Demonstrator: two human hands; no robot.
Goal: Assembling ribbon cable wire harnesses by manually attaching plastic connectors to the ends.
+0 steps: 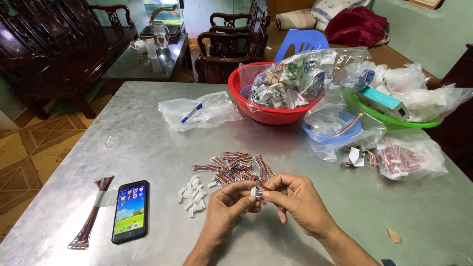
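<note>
Multicoloured ribbon wire piece [259, 189] sits pinched between the fingertips of both hands, left hand [227, 206] and right hand [295, 199] closed around it, near the table's front edge. Just beyond lie a pile of striped wire pieces [236, 166] and small white plastic connectors [192, 194]; a black smartphone [130, 211] rests at left on the grey metal table [148, 148].

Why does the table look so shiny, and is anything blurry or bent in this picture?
Head view: soft daylight glares off the metal table; the hands, left hand and right hand, cast faint shadows; wide-lens distortion bends the edges; all fairly sharp.
</note>
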